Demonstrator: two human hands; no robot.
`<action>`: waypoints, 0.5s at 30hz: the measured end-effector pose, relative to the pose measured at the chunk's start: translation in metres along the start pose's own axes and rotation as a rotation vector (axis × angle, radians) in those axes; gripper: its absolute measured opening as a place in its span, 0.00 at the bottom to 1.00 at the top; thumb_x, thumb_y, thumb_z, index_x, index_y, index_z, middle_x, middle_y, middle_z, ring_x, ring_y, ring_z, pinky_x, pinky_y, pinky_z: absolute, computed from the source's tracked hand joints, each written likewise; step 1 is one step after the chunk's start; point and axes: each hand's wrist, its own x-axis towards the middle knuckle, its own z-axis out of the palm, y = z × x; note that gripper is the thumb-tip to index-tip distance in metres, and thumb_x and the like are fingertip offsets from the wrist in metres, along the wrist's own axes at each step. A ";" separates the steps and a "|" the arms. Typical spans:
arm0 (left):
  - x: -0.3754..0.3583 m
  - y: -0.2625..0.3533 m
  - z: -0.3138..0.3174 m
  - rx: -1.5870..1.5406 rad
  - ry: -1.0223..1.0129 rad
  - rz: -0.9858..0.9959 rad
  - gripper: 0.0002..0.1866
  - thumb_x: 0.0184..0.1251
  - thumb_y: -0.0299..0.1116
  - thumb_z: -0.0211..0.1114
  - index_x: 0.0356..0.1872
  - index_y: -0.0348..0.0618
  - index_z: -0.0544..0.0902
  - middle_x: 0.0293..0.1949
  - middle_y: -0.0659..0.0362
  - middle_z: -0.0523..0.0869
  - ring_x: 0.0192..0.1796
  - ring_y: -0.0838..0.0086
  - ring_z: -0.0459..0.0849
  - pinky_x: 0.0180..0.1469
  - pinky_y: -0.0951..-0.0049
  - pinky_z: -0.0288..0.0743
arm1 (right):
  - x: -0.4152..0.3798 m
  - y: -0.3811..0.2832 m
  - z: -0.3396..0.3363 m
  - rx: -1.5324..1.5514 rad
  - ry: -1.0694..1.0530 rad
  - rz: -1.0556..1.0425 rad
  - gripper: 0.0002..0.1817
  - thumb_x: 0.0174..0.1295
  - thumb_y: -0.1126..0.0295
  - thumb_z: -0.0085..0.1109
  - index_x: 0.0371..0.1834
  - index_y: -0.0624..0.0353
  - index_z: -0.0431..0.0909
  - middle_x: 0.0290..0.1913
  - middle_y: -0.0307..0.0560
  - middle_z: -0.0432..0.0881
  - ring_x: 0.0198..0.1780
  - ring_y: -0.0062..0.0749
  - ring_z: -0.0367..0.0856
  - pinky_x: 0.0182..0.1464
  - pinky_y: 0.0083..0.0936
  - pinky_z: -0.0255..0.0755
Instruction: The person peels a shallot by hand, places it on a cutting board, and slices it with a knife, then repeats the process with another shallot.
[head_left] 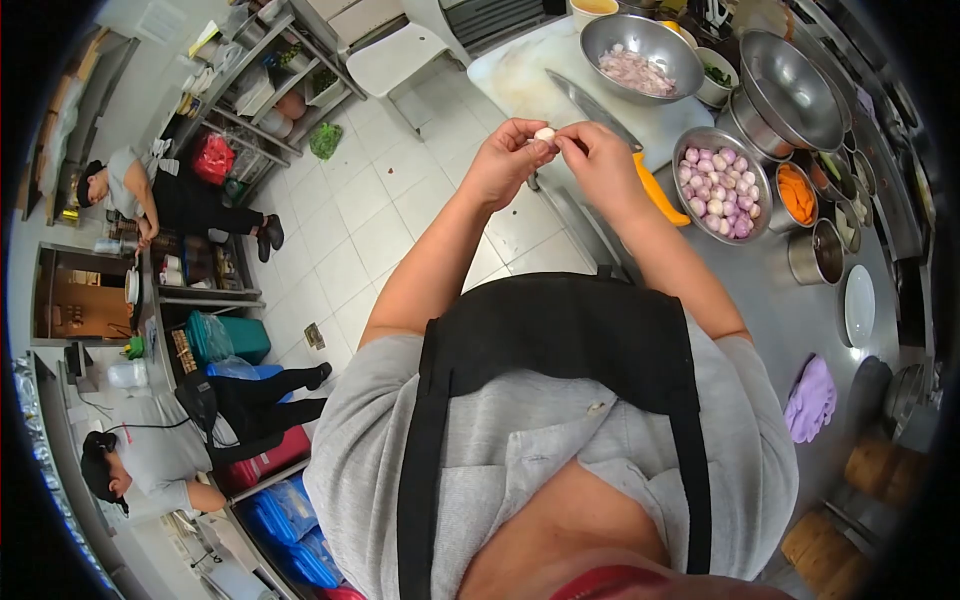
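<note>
A small whitish shallot (544, 134) is pinched between the fingertips of both hands, in front of the counter edge. My left hand (508, 162) grips it from the left with thumb and fingers closed. From the other side, the thumb and fingertips of my right hand (598, 163) press together at it. Just beyond my right hand lies a knife (610, 122) with an orange-yellow handle, its blade resting on the white cutting board (510, 76). Purple and white shallots (718, 188) fill a metal bowl (690, 224) to the right. Another metal bowl (600, 38) contains chopped pale pink pieces (635, 72).
Stacked steel bowls (790, 85), a container of orange slices (797, 195), a steel pot (817, 253), a white plate (859, 305) and a purple glove (811, 398) sit along the counter. Two people (135, 185) work at the left, across the tiled floor.
</note>
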 end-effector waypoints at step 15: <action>-0.022 -0.006 -0.025 0.035 0.072 -0.023 0.15 0.63 0.26 0.63 0.48 0.37 0.71 0.42 0.55 0.81 0.42 0.74 0.80 0.45 0.76 0.75 | -0.005 -0.001 0.028 0.114 -0.082 0.094 0.08 0.56 0.70 0.56 0.33 0.64 0.79 0.31 0.52 0.80 0.33 0.43 0.79 0.37 0.31 0.72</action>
